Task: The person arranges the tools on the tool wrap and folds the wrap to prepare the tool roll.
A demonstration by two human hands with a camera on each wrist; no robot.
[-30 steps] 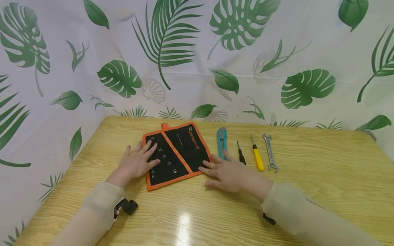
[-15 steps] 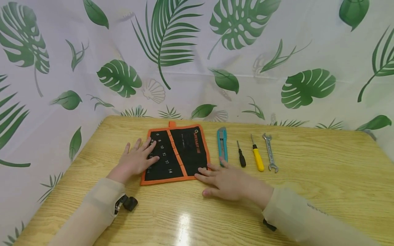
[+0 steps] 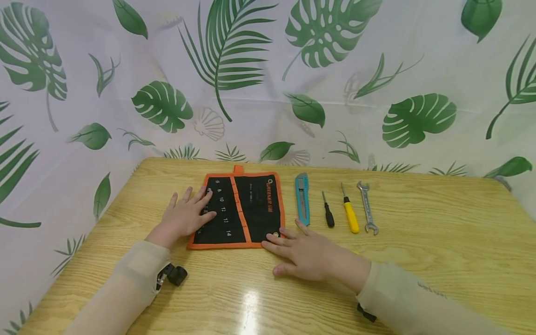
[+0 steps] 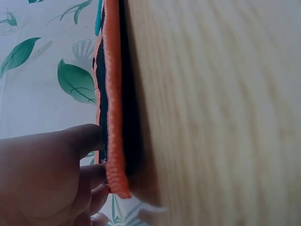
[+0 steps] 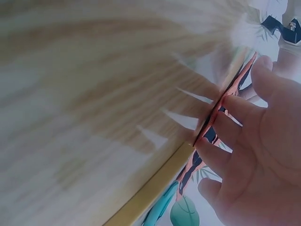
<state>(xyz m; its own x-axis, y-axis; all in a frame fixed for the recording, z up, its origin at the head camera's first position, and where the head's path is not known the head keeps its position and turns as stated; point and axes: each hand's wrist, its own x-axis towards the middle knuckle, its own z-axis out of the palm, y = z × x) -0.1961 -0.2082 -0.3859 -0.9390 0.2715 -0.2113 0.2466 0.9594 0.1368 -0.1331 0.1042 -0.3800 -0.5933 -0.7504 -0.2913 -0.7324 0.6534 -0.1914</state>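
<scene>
A black tool pouch [image 3: 261, 200] with orange trim lies spread flat on the table, printed with numbers on its left part. My left hand [image 3: 182, 218] rests on the pouch's left edge with fingers spread. At the lower right corner, my right hand [image 3: 307, 256] touches the trim with extended fingers. Just beyond that hand lies a teal utility knife [image 3: 302, 200]. The left wrist view shows the pouch's orange edge [image 4: 113, 84] beside the left fingers. In the right wrist view the fingers [image 5: 214, 155] meet the pouch's edge.
Right of the knife lie a small black screwdriver [image 3: 329, 216], a yellow-handled screwdriver [image 3: 351, 216] and a double-ended wrench [image 3: 367, 207], roughly in a row. A yellow bar [image 5: 155, 183] shows in the right wrist view. A leaf-print cloth [image 3: 251, 93] hangs behind the wooden table [image 3: 439, 223].
The pouch has turned clockwise, so its top and bottom edges now run nearly level. My right hand has slid slightly nearer to me; the left hand has hardly moved.
</scene>
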